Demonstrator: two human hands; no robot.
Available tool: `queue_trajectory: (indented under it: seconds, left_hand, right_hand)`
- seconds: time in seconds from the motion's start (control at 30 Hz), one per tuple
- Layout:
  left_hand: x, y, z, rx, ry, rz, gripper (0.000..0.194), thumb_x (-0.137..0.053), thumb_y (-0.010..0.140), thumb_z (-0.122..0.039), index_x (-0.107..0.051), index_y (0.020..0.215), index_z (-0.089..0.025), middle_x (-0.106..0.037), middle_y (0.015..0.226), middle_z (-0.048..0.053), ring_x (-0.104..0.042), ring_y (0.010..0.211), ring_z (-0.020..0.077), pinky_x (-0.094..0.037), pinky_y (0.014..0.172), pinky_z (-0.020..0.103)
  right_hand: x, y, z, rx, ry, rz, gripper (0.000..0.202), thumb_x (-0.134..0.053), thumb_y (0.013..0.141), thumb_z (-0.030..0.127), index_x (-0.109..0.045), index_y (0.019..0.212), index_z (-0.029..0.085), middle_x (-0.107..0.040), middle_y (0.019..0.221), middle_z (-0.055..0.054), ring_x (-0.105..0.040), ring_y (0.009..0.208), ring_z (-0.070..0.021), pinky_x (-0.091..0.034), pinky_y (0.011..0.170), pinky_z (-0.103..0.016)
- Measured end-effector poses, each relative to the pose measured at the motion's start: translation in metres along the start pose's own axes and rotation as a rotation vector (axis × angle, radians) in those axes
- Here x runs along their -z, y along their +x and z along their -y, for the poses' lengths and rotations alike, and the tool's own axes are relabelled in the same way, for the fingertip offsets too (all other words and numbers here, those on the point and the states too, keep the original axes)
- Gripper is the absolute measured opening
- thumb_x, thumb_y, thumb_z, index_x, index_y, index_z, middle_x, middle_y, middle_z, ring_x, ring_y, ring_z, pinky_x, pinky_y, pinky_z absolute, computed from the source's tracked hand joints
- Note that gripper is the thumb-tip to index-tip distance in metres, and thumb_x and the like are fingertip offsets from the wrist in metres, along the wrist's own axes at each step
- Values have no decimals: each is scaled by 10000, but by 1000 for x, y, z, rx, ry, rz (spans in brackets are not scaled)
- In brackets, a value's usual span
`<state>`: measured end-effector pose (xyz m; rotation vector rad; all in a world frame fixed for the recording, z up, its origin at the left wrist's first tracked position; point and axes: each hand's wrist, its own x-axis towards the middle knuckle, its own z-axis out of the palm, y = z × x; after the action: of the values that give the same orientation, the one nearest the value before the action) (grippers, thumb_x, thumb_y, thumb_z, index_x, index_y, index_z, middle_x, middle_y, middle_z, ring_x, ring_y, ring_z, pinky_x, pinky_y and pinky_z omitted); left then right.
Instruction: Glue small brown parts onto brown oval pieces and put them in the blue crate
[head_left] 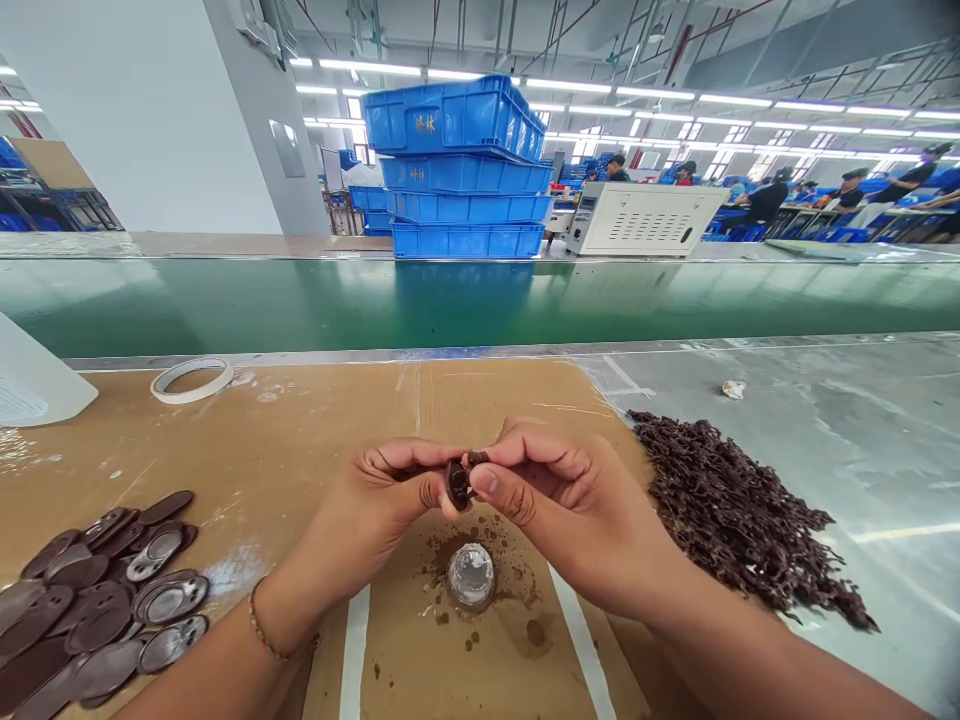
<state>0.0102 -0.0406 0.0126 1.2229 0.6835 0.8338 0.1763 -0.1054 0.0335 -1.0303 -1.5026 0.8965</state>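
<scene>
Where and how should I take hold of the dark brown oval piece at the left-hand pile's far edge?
I'd have the left hand pinch the oval piece by its long edges near the right end, coming from the far right: it looks flat and elongated, and that end juts outward from the pile, while its left end sits close to neighbouring pieces.
</scene>
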Motion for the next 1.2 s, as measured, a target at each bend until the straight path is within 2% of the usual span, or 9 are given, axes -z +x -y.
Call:
queue_trajectory:
  seconds: [0.2,0.37,0.43,0.53,0.67,0.83,0.93,1.03,1.2]
  left_hand:
    - [2,1,3,-2,33,-33,55,-784,718,-164,-785,706,-218,-711,634,8,-630,653,138,-544,724,257]
    - [0,0,2,-5,41,-66,58,-798,686,-178,-765,647,-203,-715,637,17,-637,646,157,-550,727,293]
    - [0,0,3,-13,34,-59,102,-794,686,-164,-744,604,-197,-716,629,13,-645,659,157,-547,747,290]
    - [0,0,3,-18,27,-57,90,-763,707,-131,-764,652,-203,-710,603,-3,-658,696,148,-536,773,263]
    - [-2,0,2,-15,-28,-68,116,-771,675,-100,-775,664,-216,-709,584,-19,-653,678,129,-529,734,225]
    - [-4,0,-2,-19,-70,-34,148,-768,663,-63,-788,676,-208,-770,742,0,-662,691,113,-527,722,200]
    - [-4,0,-1,-11,-126,-9,142,-769,648,-56,-775,628,-197,-760,706,-1,-660,653,108,-529,689,193]
    - [-4,1,0,-17,-195,31,122,-799,641,-90,-792,696,-199,-760,707,4,-681,657,123,-547,694,215]
    - [-5,1,0,-35,-242,72,66,-830,663,-169,-794,707,-201,-760,702,6,-675,622,114,-557,684,221]
  right_hand:
    - [-2,-2,0,-67,57,12,177,-700,879,329,-700,744,214,-628,714,13,-627,749,-146,-468,686,-276]
    - [-1,-1,1,-50,61,10,192,-705,872,337,-691,732,206,-634,703,7,-622,735,-153,-469,678,-281]
    - [-1,-1,0,-48,69,20,179,-697,880,312,-689,735,207,-657,719,3,-631,750,-154,-475,694,-281]
    - [-2,-2,-1,-53,74,30,153,-696,882,289,-696,750,211,-673,743,3,-636,764,-148,-481,717,-274]
    - [-3,-2,-3,-62,102,25,121,-747,842,300,-708,756,223,-641,732,22,-633,770,-138,-483,737,-257]
    - [-2,-1,-5,-61,71,18,159,-740,847,334,-696,742,223,-627,725,24,-618,730,-127,-475,707,-244]
    - [-1,-1,-7,-61,25,20,153,-707,877,335,-702,756,241,-645,745,25,-609,720,-119,-466,694,-230]
    - [1,-2,-9,-62,22,25,142,-687,892,342,-703,775,263,-653,743,32,-612,719,-114,-468,683,-211]
    - [-3,-3,-7,-107,5,-24,185,-717,855,388,-697,731,252,-637,714,29,-599,696,-120,-469,662,-201]
